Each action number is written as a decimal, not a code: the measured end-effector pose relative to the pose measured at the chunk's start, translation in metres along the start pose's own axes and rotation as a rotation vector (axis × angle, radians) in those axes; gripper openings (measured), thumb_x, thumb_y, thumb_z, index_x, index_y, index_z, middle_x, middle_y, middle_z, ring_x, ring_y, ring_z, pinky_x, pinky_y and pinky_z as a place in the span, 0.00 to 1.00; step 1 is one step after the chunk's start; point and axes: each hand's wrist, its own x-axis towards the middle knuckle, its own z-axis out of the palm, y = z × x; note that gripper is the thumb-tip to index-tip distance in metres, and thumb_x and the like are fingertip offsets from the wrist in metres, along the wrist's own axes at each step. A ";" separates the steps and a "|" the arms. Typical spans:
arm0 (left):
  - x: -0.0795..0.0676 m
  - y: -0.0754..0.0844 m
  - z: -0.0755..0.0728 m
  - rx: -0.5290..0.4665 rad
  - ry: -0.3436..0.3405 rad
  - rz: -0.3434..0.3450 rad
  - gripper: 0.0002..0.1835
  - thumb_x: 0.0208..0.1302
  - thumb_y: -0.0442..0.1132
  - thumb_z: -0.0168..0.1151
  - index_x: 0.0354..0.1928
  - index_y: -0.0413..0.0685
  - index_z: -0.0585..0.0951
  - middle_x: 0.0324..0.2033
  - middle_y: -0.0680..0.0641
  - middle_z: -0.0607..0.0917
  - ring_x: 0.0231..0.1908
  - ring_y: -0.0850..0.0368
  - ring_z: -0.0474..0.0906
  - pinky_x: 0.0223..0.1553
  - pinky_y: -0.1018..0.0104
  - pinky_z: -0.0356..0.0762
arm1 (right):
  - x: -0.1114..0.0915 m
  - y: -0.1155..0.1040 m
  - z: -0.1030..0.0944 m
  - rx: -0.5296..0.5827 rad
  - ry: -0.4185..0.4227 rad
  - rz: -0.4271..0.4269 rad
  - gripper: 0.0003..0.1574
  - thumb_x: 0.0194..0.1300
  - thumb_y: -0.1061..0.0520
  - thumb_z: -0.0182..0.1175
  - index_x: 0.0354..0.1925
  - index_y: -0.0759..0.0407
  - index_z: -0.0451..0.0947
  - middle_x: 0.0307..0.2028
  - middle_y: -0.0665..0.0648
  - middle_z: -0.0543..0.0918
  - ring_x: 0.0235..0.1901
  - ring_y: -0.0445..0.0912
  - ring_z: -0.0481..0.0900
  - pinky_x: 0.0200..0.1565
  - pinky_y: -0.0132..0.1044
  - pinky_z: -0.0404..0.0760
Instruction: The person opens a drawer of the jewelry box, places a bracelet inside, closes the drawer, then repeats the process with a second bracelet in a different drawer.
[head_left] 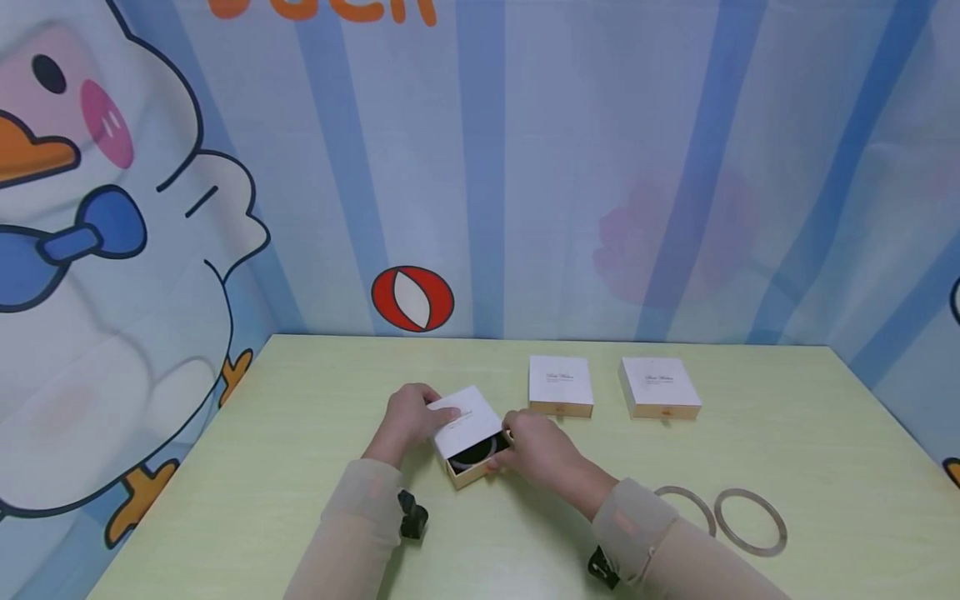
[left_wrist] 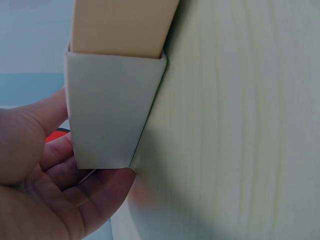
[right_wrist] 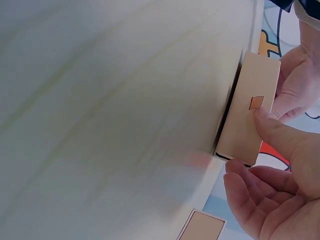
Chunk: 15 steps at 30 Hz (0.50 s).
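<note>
A small white drawer box [head_left: 468,421] sits at an angle on the table, its cream drawer [head_left: 468,476] pulled partly out toward me. Inside the drawer is a dark lining with a pale bangle [head_left: 492,448] lying on it. My left hand [head_left: 408,421] grips the white sleeve from the far left, thumb on top and fingers around its back end [left_wrist: 100,112]. With the right hand [head_left: 543,450] I hold the drawer's right front corner. In the right wrist view the thumb presses the drawer front [right_wrist: 245,122] beside a small orange tab [right_wrist: 256,103], fingers curled at its side.
Two closed white boxes stand farther back, one in the middle [head_left: 561,382] and one to its right [head_left: 660,383]. Two pale bangles lie near my right forearm, one partly behind the sleeve [head_left: 693,500], the other fully visible [head_left: 780,533]. A printed curtain [head_left: 555,167] hangs behind the table.
</note>
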 end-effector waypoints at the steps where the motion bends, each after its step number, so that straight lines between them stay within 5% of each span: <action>1: 0.000 0.000 0.000 0.003 -0.001 0.001 0.19 0.57 0.47 0.68 0.45 0.42 0.79 0.40 0.44 0.80 0.39 0.51 0.72 0.39 0.63 0.72 | 0.000 0.000 0.000 0.000 0.000 0.001 0.24 0.49 0.48 0.72 0.35 0.63 0.77 0.26 0.52 0.73 0.24 0.43 0.67 0.25 0.31 0.64; 15: -0.001 -0.001 0.000 0.016 0.005 0.026 0.19 0.57 0.46 0.68 0.44 0.41 0.80 0.39 0.44 0.81 0.38 0.52 0.72 0.37 0.64 0.72 | 0.002 -0.001 0.000 -0.013 0.008 -0.002 0.22 0.50 0.48 0.72 0.32 0.62 0.76 0.24 0.52 0.73 0.24 0.43 0.66 0.25 0.32 0.64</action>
